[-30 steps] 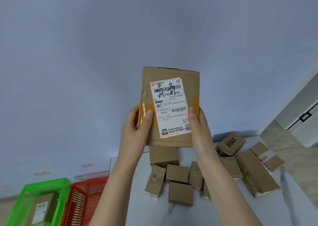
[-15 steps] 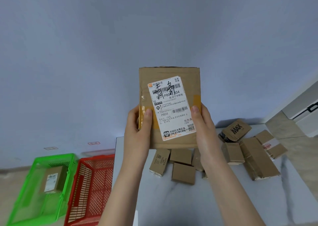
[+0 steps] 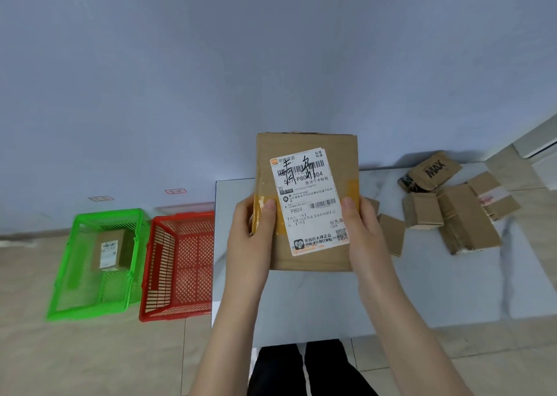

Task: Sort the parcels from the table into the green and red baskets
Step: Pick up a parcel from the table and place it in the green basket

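Held parcel point(image 3: 306, 202), frame centre: brown cardboard w/ yellowish tape bands and a white label point(image 3: 309, 202) printed w/ black barcodes, black scrawl, small orange logo. Lower left: bright green basket point(image 3: 75, 275) w/ lattice walls, brown box w/ white label point(image 3: 113, 248) inside; next to it red basket point(image 3: 150, 275), same lattice pattern. Right side: pale grey-white marbled table point(image 3: 452, 290) w/ dark veins, brown boxes point(image 3: 461, 223), one pouch point(image 3: 434, 169) lettered "MAX" in black; wall point(image 3: 211, 63) pale blue-grey, floor point(image 3: 90, 359) beige tile.

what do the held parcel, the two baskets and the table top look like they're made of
Held parcel: matte brown cardboard, creased edges, glossy yellowish tape, white paper label.
Green basket and red basket: likely moulded plastic, with a bright uniform colour and lattice walls.
Table: smooth white top with grey veins, marble or a marble-look surface.
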